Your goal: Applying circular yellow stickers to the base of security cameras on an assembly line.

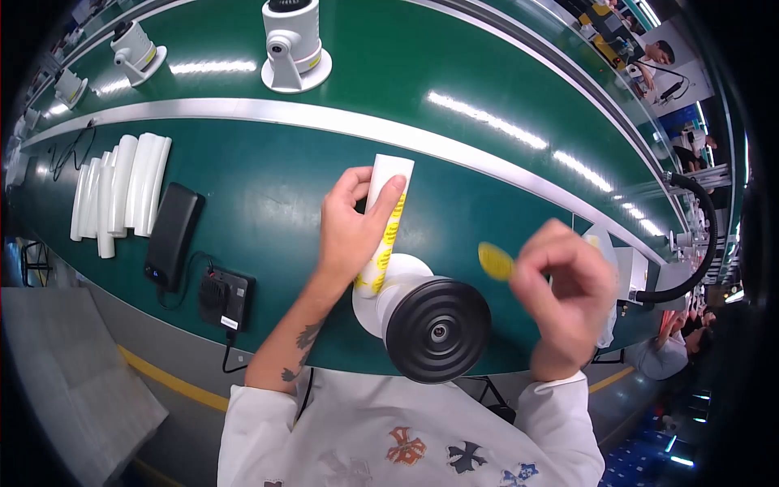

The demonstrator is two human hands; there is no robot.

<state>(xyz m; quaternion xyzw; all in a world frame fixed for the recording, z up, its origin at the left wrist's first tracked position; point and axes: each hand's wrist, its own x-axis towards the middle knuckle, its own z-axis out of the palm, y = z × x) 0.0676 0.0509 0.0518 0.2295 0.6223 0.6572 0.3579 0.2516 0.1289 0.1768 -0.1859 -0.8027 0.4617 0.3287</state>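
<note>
Strip upright in left hand

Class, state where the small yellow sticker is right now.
In the head view, the yellow sticker is pinched in the right hand, right of centre, just above the black-fronted camera.

Bare green bench at nine o'clock of the left hand; black-fronted camera unit blocks five o'clock; white strips stacked farther at nine.

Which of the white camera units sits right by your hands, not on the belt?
The camera unit with the black round front, between left hand and right hand; the others stand on the far belt.
</note>
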